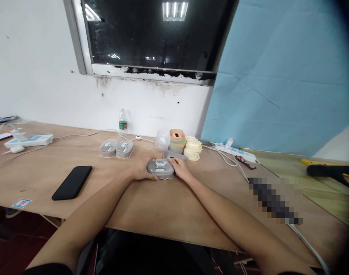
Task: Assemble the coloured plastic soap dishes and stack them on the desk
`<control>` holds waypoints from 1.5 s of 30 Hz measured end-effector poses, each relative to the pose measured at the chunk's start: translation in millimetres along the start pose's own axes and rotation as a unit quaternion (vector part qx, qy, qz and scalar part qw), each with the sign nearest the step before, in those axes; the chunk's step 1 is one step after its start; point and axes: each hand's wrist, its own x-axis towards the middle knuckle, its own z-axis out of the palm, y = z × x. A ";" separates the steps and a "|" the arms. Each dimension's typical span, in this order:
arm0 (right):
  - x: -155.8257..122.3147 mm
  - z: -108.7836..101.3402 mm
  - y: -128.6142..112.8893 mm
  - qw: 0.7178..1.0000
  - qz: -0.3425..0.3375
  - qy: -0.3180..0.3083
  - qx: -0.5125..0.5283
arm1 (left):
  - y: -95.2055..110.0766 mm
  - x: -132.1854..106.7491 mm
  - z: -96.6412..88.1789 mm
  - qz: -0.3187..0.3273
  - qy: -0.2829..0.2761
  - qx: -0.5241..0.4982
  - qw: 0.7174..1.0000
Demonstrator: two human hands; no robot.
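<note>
A grey oval case with a clear lid (160, 168) lies on the wooden table (151, 206) in front of me. My left hand (141, 169) rests against its left side with fingers curled round the edge. My right hand (180, 169) holds its right end, fingers pressed on the rim. Just behind the case lies a flat grey lid or base (173, 155). Two more closed grey cases (116, 148) sit side by side further left.
A black phone (72, 182) lies at the left. Behind the case stand a clear cup (162, 140), a stack of coloured pieces (177, 141) and yellow discs (193, 148). A bottle (122, 120), power strips (28, 141) and cables (234, 152) line the back.
</note>
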 end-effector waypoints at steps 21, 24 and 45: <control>0.9 -0.5 2.8 1.000 0.003 -0.008 0.017 | -10.9 2.8 4.8 0.063 0.014 -0.010 0.998; -0.8 -0.3 1.7 0.999 0.027 -0.010 0.041 | -9.8 4.2 3.4 0.088 0.045 0.000 0.995; -7.4 3.0 -1.7 0.998 -0.022 -0.048 0.015 | -83.8 -36.4 -82.4 -0.279 0.533 0.156 0.783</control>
